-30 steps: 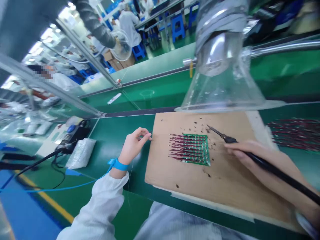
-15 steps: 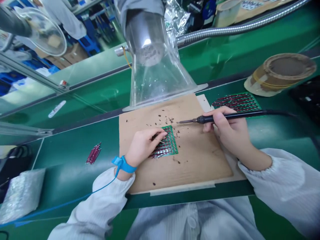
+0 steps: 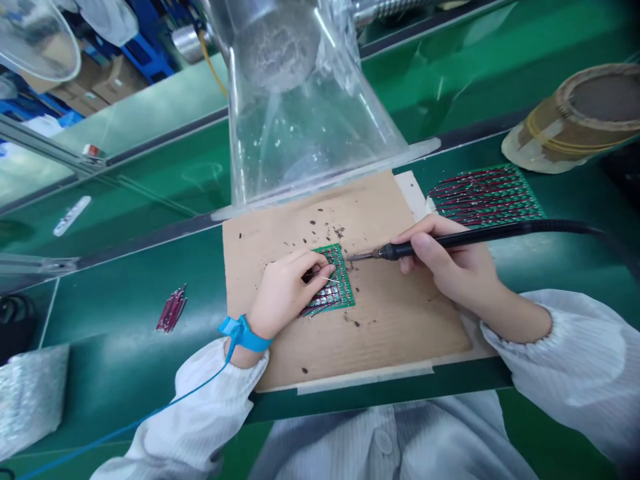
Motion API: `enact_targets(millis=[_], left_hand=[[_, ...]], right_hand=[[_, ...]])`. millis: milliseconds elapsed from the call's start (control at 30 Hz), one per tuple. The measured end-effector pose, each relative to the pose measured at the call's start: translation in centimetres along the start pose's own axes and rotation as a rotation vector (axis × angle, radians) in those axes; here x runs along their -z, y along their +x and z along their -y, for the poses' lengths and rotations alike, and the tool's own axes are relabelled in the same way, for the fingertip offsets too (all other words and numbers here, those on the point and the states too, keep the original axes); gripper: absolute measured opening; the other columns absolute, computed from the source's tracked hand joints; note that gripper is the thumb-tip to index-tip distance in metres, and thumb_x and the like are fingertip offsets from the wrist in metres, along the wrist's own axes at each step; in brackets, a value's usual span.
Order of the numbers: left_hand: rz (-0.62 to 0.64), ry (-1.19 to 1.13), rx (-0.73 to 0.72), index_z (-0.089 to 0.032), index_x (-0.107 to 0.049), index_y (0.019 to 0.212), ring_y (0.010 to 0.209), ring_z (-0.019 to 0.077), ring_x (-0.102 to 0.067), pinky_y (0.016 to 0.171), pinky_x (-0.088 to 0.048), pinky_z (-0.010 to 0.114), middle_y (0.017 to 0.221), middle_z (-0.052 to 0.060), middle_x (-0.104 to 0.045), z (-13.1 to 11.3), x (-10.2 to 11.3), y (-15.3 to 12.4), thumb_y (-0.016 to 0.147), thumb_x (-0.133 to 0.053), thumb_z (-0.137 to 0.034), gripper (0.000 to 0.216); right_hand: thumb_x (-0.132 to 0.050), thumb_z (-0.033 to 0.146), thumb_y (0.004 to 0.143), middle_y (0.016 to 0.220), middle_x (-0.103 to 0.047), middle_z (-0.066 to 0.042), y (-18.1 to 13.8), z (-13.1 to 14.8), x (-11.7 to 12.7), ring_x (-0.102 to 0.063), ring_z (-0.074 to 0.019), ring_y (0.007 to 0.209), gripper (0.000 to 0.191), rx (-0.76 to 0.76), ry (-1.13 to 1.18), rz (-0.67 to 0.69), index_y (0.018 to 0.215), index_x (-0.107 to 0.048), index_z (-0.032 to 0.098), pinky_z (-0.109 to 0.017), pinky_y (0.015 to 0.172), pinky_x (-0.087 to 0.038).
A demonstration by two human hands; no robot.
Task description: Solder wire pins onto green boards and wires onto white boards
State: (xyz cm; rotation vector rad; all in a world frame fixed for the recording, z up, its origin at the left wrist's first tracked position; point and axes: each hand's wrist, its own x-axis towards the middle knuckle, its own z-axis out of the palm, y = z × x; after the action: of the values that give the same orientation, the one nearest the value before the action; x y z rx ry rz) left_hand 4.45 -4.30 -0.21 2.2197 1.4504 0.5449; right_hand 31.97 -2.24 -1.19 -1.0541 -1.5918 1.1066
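A green circuit board [image 3: 345, 287] with rows of solder points and several dark red wires lies on the brown cardboard sheet [image 3: 400, 327]. Over its left part rests my left hand [image 3: 287, 290], thumb and finger pinched on a thin wire [image 3: 330, 279] whose pale end sticks out above the board. The palm hides some of the board. My right hand [image 3: 450, 263] grips a black-handled soldering iron [image 3: 410, 249]. Its metal tip points left and sits near the board's upper right edge; whether it touches cannot be made out.
A loose bundle of red wires [image 3: 173, 309] lies to the left. Another wired board [image 3: 493, 197] is at the right, beside a taped round container [image 3: 565, 127]. A clear fume hood [image 3: 310, 140] stands behind the cardboard. A blue cord [image 3: 165, 403] runs from my left wrist strap.
The soldering iron's tip has come left and slightly down, closer to the board. My left hand stays over the board, its pinch still closed. The whole view has shifted somewhat.
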Motion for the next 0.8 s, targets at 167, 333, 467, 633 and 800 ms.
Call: enact_targets(millis=[167, 333, 467, 633, 800], left_hand=[[0.004, -0.008, 0.026, -0.020, -0.069, 0.092, 0.078, 0.0135, -0.065, 0.070, -0.045, 0.025, 0.084, -0.002, -0.071, 0.17, -0.26, -0.06, 0.100, -0.069, -0.026, 0.010], [-0.010, -0.003, 0.063, -0.020, -0.069, 0.090, 0.075, 0.0123, -0.064, 0.068, -0.043, 0.025, 0.082, -0.003, -0.070, 0.05, -0.40, 0.04, 0.099, -0.070, -0.026, 0.011], [-0.015, 0.001, 0.074, -0.020, -0.068, 0.088, 0.074, 0.0122, -0.063, 0.067, -0.042, 0.025, 0.080, -0.003, -0.069, -0.12, -0.54, 0.10, 0.099, -0.069, -0.025, 0.012], [-0.014, 0.006, 0.075, -0.020, -0.066, 0.087, 0.073, 0.0123, -0.062, 0.067, -0.042, 0.026, 0.079, -0.003, -0.067, -0.15, -0.60, 0.02, 0.100, -0.068, -0.026, 0.014], [-0.014, 0.000, 0.069, -0.020, -0.066, 0.087, 0.073, 0.0123, -0.062, 0.067, -0.043, 0.025, 0.080, -0.003, -0.068, -0.10, -0.54, 0.03, 0.099, -0.069, -0.025, 0.013]], right_hand=[[-0.057, 0.043, 0.105, 0.067, -0.067, 0.001, -0.12, -0.20, 0.06, -0.064, -0.0157, 0.061, 0.023, 0.034, -0.021, 0.032, 0.096, -0.072, 0.028, -0.032, 0.062, -0.049], [-0.058, 0.038, 0.106, 0.067, -0.067, 0.001, -0.12, -0.11, 0.15, -0.063, -0.0141, 0.060, 0.020, 0.058, -0.046, 0.063, 0.097, -0.072, 0.026, -0.030, 0.059, -0.048], [-0.058, 0.036, 0.106, 0.066, -0.067, 0.002, -0.06, 0.07, 0.07, -0.063, -0.0127, 0.059, 0.020, 0.068, -0.063, 0.068, 0.097, -0.072, 0.026, -0.028, 0.058, -0.048], [-0.059, 0.037, 0.105, 0.066, -0.069, 0.002, 0.00, 0.11, 0.01, -0.064, -0.0130, 0.059, 0.018, 0.056, -0.073, 0.077, 0.097, -0.072, 0.026, -0.028, 0.058, -0.049], [-0.059, 0.036, 0.105, 0.067, -0.068, 0.002, 0.11, 0.12, 0.09, -0.064, -0.0127, 0.059, 0.018, 0.070, -0.088, 0.087, 0.097, -0.071, 0.026, -0.027, 0.057, -0.049]])
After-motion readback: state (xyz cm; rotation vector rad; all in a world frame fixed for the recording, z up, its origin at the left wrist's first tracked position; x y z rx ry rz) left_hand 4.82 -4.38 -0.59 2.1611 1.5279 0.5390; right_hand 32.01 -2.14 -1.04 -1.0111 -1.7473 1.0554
